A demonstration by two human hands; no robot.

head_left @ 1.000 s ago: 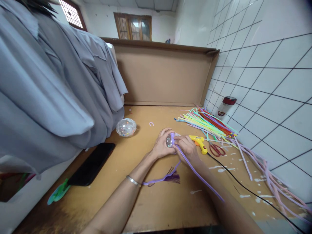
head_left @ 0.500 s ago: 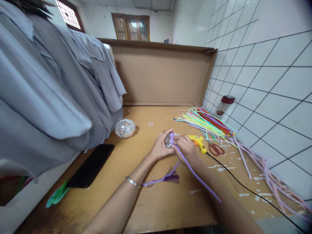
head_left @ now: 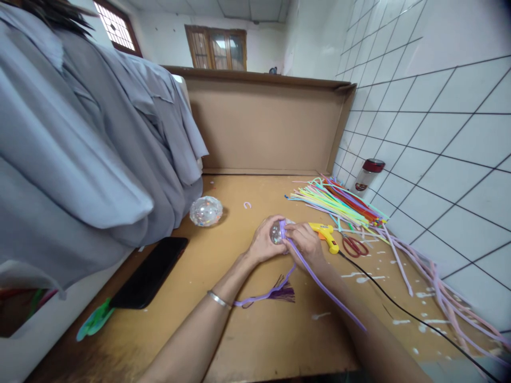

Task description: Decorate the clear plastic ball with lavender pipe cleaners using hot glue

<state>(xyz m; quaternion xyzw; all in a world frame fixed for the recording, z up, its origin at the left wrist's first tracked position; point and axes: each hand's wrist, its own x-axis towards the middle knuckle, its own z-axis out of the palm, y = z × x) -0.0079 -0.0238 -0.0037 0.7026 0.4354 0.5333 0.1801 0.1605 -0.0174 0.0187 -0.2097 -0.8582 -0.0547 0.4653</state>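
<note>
A small clear ball (head_left: 275,233) is held in my left hand (head_left: 261,242), whose fingers and thumb curve around it near the middle of the table. My right hand (head_left: 307,242) pinches a purple pipe cleaner (head_left: 315,276) against the ball's right side, where purple strands cross it. One long end of the pipe cleaner trails over my right forearm. Below the hands, another purple strand (head_left: 259,296) runs to my left wrist, beside a dark purple tassel (head_left: 284,292) on the table.
A yellow glue gun (head_left: 329,238) with a black cord and red-handled scissors (head_left: 354,246) lie right of my hands. Colourful pipe cleaners (head_left: 339,202) are heaped behind. A faceted clear bowl (head_left: 206,211) and a black phone (head_left: 149,273) are left. Grey garments (head_left: 91,133) hang at the left edge.
</note>
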